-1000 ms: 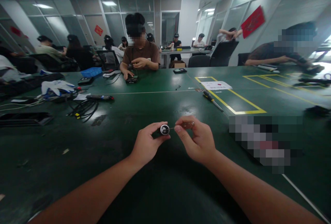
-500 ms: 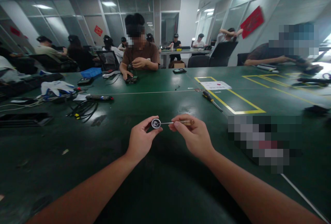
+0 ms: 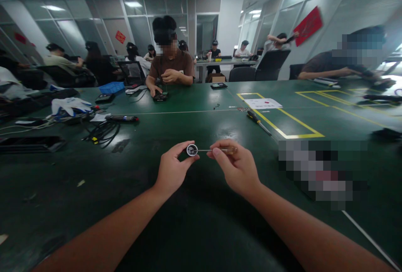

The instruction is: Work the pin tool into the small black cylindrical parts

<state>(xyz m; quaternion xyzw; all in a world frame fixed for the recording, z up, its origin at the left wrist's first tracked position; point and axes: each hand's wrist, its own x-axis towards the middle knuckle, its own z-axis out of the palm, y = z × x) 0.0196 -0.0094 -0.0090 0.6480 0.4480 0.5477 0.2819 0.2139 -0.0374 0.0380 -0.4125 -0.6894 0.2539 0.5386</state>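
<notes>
My left hand (image 3: pixel 176 165) pinches a small round part (image 3: pixel 191 150) between thumb and fingers. It has a pale rim and a dark, hollow-looking inside that faces me. My right hand (image 3: pixel 237 165) is closed around the amber handle of a thin screwdriver (image 3: pixel 205 150). Its metal shaft points left, and the tip reaches the open face of the round part; what exactly it touches inside is too small to make out. Both hands are held above the green table (image 3: pixel 201 230).
A black-and-yellow screwdriver (image 3: pixel 259 122) lies beyond my right hand, near a white sheet (image 3: pixel 263 103). Black cables (image 3: pixel 105 133), a pen-like tool (image 3: pixel 122 118) and white gloves (image 3: pixel 70 106) lie to the left. Across the table a person (image 3: pixel 171 65) handles a dark device. A blurred-out object (image 3: pixel 317 171) is at right.
The screwdriver's tip now lies across the round part's open face, where before it met the right rim. The whole view has shifted slightly; both hands keep their grips.
</notes>
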